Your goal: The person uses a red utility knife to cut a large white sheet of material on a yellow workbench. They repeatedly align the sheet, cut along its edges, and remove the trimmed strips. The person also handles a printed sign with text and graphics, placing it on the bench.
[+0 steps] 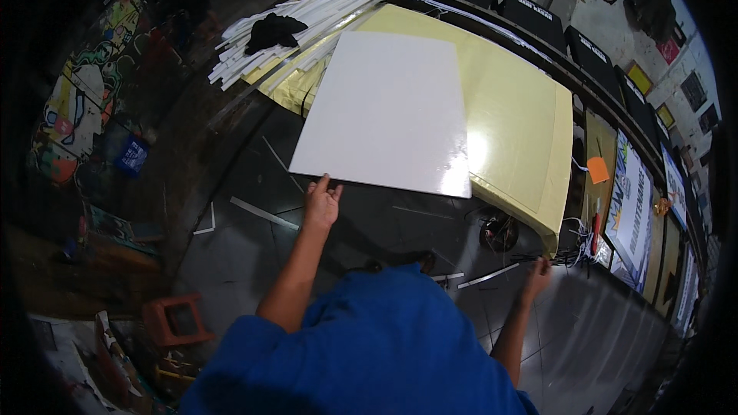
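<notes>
A large glossy white board [384,111] lies over the yellow covering sheet [519,123] on the table, its near edge jutting past the table's front. At the near left part of that edge, my left hand [321,201] grips the board, one fingertip on top and the rest below. Far to the right, my right hand [540,273] is closed at the hanging near corner of the yellow sheet, seemingly pinching it. The fingers there are small and partly hidden.
White strips [307,15] are piled at the table's far left with a black cloth [275,32] on top. Loose strips [263,213] lie on the dark tiled floor. A red-brown stool [175,319] stands at lower left. Printed panels [630,215] and red-handled pliers [595,234] are at right.
</notes>
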The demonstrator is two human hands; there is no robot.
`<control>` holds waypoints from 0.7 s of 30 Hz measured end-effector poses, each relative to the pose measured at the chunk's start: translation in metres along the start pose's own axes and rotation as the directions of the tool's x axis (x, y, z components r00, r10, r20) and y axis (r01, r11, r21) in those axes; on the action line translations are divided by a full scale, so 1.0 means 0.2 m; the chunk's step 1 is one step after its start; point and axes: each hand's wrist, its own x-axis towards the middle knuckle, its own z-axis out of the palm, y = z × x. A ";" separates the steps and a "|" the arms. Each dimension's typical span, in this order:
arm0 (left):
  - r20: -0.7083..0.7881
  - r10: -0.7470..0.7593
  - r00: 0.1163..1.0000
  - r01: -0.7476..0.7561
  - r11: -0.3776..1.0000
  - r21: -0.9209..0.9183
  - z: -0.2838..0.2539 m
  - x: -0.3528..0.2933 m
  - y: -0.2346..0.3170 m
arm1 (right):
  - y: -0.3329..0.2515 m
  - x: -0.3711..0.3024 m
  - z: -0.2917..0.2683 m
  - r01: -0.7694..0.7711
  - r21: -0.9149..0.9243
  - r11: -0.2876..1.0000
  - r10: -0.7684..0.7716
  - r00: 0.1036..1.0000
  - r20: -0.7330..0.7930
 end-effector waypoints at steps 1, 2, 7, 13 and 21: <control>0.085 -0.002 0.996 0.001 1.000 0.010 0.00 -0.02 0.00 | -0.17 -0.15 0.16 -0.055 0.009 0.998 0.053 0.984 0.171; 0.013 -0.042 0.999 0.042 0.999 -0.018 0.15 -0.13 -0.02 | -0.32 -0.29 0.28 -0.112 0.000 0.994 0.106 0.942 0.318; 0.103 -0.173 0.980 0.171 0.985 0.022 0.49 -0.36 -0.30 | -0.73 -0.64 0.81 -0.572 0.351 0.741 0.157 0.656 0.738; 0.291 -0.328 0.899 0.284 0.941 0.182 0.53 -0.54 -0.50 | -0.79 -0.49 1.16 -0.614 0.468 0.636 0.243 0.734 0.634; 0.475 -0.573 0.668 0.410 0.816 0.408 0.25 -0.48 -0.40 | -0.74 0.00 0.94 -0.364 0.270 0.891 0.175 0.826 0.537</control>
